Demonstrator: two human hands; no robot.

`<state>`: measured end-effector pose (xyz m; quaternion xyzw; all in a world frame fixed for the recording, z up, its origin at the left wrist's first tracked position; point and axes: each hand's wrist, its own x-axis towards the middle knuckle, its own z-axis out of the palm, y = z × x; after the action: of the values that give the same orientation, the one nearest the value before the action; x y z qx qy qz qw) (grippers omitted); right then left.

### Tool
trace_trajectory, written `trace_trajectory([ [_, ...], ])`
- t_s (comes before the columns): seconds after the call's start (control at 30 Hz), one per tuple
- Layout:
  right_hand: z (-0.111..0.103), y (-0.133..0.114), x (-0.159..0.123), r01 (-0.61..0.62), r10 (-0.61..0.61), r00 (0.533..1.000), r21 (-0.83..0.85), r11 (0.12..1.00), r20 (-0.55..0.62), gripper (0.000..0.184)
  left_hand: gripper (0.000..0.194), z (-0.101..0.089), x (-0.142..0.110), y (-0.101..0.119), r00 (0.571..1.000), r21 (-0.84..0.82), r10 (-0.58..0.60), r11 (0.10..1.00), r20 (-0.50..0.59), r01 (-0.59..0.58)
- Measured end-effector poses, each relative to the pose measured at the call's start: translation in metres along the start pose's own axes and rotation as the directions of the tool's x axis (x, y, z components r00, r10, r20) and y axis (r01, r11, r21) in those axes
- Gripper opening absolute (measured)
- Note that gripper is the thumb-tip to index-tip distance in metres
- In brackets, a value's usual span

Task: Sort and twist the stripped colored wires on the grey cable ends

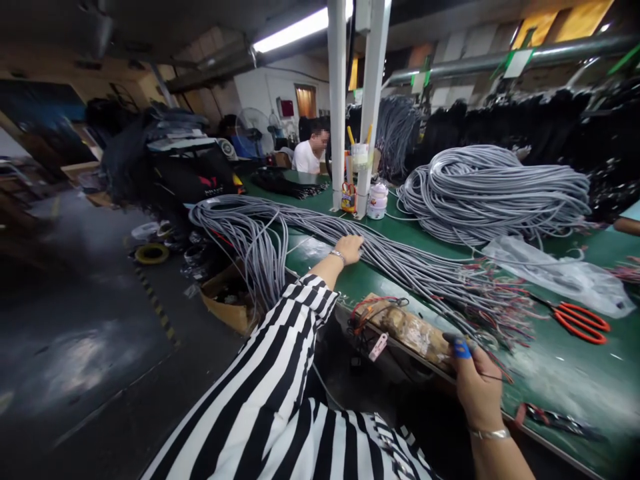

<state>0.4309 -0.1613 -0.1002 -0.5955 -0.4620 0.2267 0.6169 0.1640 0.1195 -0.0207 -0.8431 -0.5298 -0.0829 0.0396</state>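
Note:
A long bundle of grey cables (380, 257) lies across the green table (575, 360), its left end drooping over the table edge and its right end fanning into red and white stripped wires (490, 303). My left hand (349, 249) reaches out and rests on the bundle, fingers curled over the cables. My right hand (475, 383), a blue cover on one fingertip, is closed near the table's front edge and pinches a thin wire from the stripped ends. A worn wooden block (410, 330) sits on the table edge between my hands.
Orange-handled scissors (580, 321) lie right of the wires, beside a clear plastic bag (560, 273). A big coil of grey cable (495, 193) fills the back. White posts (337, 100), small jars (377, 200), a cardboard box (227, 300) on the floor. Another person (310, 152) sits far back.

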Motion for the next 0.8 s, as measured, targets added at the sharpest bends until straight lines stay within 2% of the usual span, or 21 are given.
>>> trace_trajectory([
  [0.1,0.0,0.0,0.0,0.046,-0.045,0.999,-0.069,0.997,0.012,0.038,0.038,-0.004,-0.001,-0.035,0.985,-0.012,-0.165,0.986,-0.044,0.165],
  [0.23,0.0,0.006,0.0,0.078,-0.075,0.997,-0.155,0.985,0.026,0.038,0.038,-0.008,0.004,-0.088,0.929,-0.035,-0.362,0.932,-0.071,0.36],
  [0.4,-0.001,0.014,0.003,0.096,-0.096,0.995,-0.191,0.977,0.005,0.039,0.039,-0.009,0.022,-0.136,0.86,-0.066,-0.507,0.861,-0.059,0.504],
  [0.5,0.0,0.012,0.004,0.109,-0.109,0.994,-0.196,0.975,0.011,0.035,0.042,-0.007,0.038,-0.147,0.853,-0.058,-0.52,0.854,-0.041,0.518],
  [0.63,0.006,-0.001,0.003,0.166,-0.17,0.985,-0.218,0.962,0.0,0.031,0.046,-0.006,0.054,-0.152,0.863,-0.012,-0.506,0.863,-0.004,0.505],
  [0.8,0.014,-0.016,0.004,0.232,-0.24,0.971,-0.248,0.941,-0.006,0.027,0.031,-0.021,0.066,-0.148,0.867,0.092,-0.497,0.865,0.029,0.493],
])
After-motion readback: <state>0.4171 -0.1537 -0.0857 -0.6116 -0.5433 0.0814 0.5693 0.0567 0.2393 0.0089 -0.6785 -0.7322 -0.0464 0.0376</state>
